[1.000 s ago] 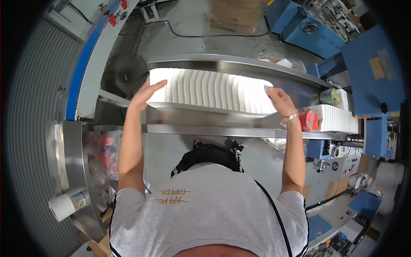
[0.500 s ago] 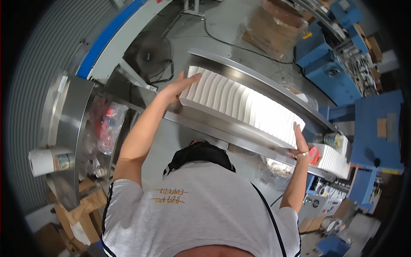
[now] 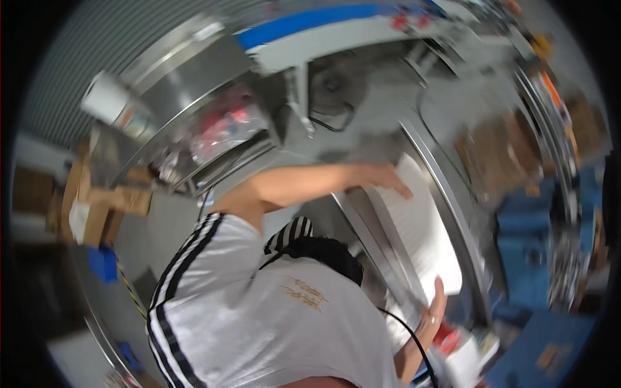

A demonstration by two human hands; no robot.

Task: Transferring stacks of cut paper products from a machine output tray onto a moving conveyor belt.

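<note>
A long stack of white folded sheets (image 3: pixel 427 226) lies in a metal trough (image 3: pixel 474 258) right of my body. My left hand (image 3: pixel 383 178) presses on its far end, fingers laid over the white top edge. At the near end my right hand (image 3: pixel 435 307) bears against the stack, with the thumb up along its side. The stack is squeezed between the two hands. Motion blurs the single sheets, and part of my right fingers is hidden.
Below my right hand sits a red roll (image 3: pixel 447 337) beside more white stacked material. A steel table (image 3: pixel 194 71) with a white roll (image 3: pixel 107 97) stands far left, near bagged red items (image 3: pixel 223 126). Blue machine cabinets (image 3: pixel 527 258) and a cardboard box (image 3: pixel 498 155) are at right.
The view has swung round, so the trough and stack now run steeply from far to near at my right instead of across in front. Both hands stay at the stack's ends.
</note>
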